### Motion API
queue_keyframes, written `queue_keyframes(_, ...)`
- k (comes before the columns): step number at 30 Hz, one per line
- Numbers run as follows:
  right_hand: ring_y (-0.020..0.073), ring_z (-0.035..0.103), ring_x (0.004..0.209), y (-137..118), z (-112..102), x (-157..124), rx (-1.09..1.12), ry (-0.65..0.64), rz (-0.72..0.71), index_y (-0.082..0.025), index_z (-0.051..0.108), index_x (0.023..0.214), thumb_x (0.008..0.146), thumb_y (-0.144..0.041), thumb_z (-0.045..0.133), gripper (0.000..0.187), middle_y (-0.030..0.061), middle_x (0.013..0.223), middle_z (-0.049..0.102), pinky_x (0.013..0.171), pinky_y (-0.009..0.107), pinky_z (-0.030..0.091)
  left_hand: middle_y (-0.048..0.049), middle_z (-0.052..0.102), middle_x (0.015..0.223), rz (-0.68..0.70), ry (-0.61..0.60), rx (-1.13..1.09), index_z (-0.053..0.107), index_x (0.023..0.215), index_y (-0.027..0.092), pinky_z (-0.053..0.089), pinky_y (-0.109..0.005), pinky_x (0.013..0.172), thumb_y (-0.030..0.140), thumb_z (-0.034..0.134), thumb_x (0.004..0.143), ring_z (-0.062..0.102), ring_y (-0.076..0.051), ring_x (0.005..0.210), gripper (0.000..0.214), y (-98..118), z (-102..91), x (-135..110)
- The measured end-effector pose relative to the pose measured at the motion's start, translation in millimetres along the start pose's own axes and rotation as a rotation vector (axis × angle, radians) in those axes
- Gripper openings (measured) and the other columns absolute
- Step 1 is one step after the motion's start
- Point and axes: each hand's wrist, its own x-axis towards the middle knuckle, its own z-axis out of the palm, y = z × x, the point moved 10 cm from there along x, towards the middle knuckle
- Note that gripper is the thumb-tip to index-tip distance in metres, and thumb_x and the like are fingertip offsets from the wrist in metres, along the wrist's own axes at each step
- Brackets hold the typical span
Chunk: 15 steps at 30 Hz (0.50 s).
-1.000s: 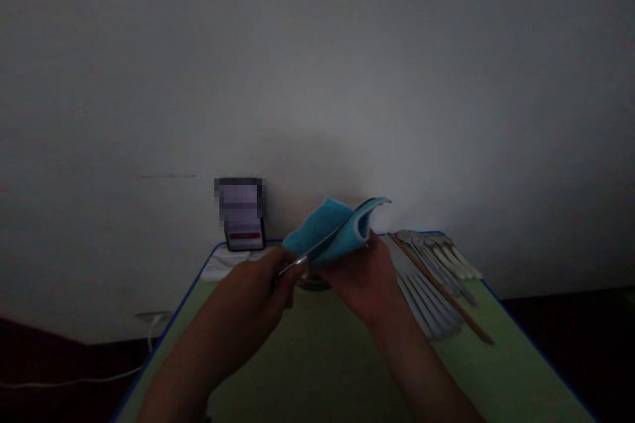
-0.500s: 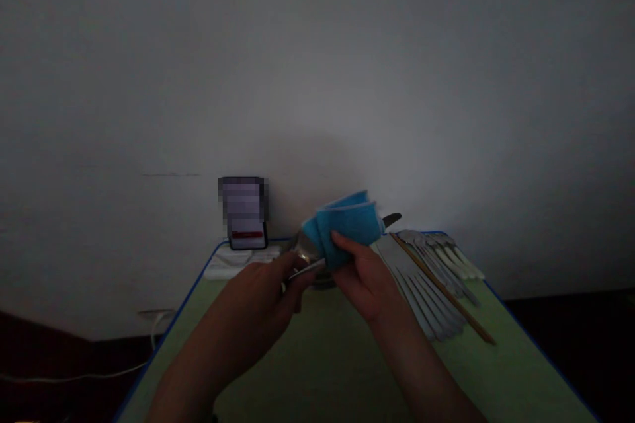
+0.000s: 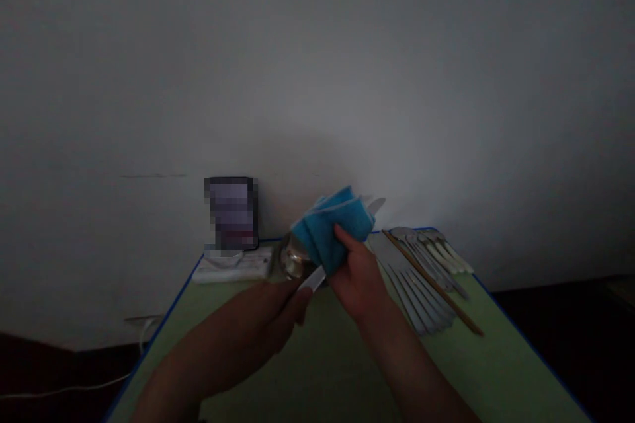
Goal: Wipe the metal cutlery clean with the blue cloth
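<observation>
My left hand point(image 3: 275, 310) is closed round the handle end of a table knife point(image 3: 313, 279), whose pale shank shows between my fingers and the cloth. A folded blue cloth point(image 3: 330, 231) with white edging wraps the middle of the blade. The knife's rounded tip pokes out past the cloth's right side. My right hand point(image 3: 358, 281) grips the cloth round the blade, thumb on top. Just behind my left hand stands a shiny metal vessel point(image 3: 294, 259), partly hidden by the cloth.
Several pale knives point(image 3: 419, 304) lie side by side on the green table point(image 3: 307, 383), right of my hands. A wooden stick point(image 3: 436, 287) separates them from spoons and other cutlery point(image 3: 439, 251). At the back left a phone point(image 3: 233, 211) leans on the wall point(image 3: 317, 66), behind a white pack point(image 3: 233, 268).
The view has turned slightly right. The cloth has moved a little left along the knife, and more of the metal vessel shows now. Both hands keep their hold.
</observation>
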Motion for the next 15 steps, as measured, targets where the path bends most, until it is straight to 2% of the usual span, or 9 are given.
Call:
queue_keyframes(3, 0.0162, 0.067, 0.077, 2, 0, 1, -0.044, -0.048, -0.028, -0.017, 0.058, 0.109, 0.082, -0.022, 0.054, 0.028, 0.0037, 0.091, 0.072, 0.075, 0.031, 0.052, 0.0038, 0.055, 0.060, 0.040, -0.074, -0.123, 0.052, 0.072, 0.021, 0.041, -0.024, 0.057, 0.042, 0.030, 0.092, 0.054, -0.013, 0.056, 0.038, 3, 7.7, 0)
queue_keyframes(5, 0.0162, 0.066, 0.077, 4, 2, -3, -0.117, -0.072, -0.076, -0.018, 0.059, 0.108, 0.081, -0.034, 0.056, 0.031, 0.0034, 0.094, 0.071, 0.072, 0.030, 0.052, 0.0044, 0.052, 0.057, 0.049, -0.038, -0.163, 0.049, 0.067, 0.020, 0.041, -0.024, 0.056, 0.042, 0.030, 0.092, 0.052, -0.013, 0.054, 0.038, 3, 2.7, 4)
queue_keyframes(9, 0.0171, 0.064, 0.082, 8, 4, -14, -0.251, -0.029, -0.130, -0.019, 0.060, 0.102, 0.075, -0.053, 0.055, 0.043, 0.0030, 0.092, 0.070, 0.072, 0.030, 0.050, 0.0050, 0.048, 0.053, 0.025, 0.042, -0.183, 0.045, 0.063, 0.020, 0.037, -0.025, 0.052, 0.042, 0.028, 0.093, 0.048, -0.013, 0.050, 0.040, -1, -10.6, 9)
queue_keyframes(13, 0.0191, 0.061, 0.094, 14, 33, -23, -0.128, -0.251, -0.037, -0.020, 0.060, 0.102, 0.079, -0.049, 0.047, 0.039, 0.0043, 0.101, 0.068, 0.077, 0.032, 0.049, 0.0057, 0.047, 0.051, 0.048, 0.085, -0.214, 0.045, 0.060, 0.020, 0.037, -0.024, 0.053, 0.042, 0.028, 0.093, 0.047, -0.011, 0.049, 0.043, 3, -20.4, 6)
queue_keyframes(15, 0.0197, 0.063, 0.092, 9, 41, -27, -0.168, -0.326, -0.063, -0.019, 0.060, 0.101, 0.080, -0.048, 0.044, 0.039, 0.0055, 0.100, 0.068, 0.075, 0.034, 0.049, 0.0058, 0.047, 0.051, 0.075, 0.106, -0.248, 0.045, 0.059, 0.020, 0.037, -0.023, 0.053, 0.042, 0.028, 0.093, 0.047, -0.011, 0.049, 0.044, 6, -23.7, 4)
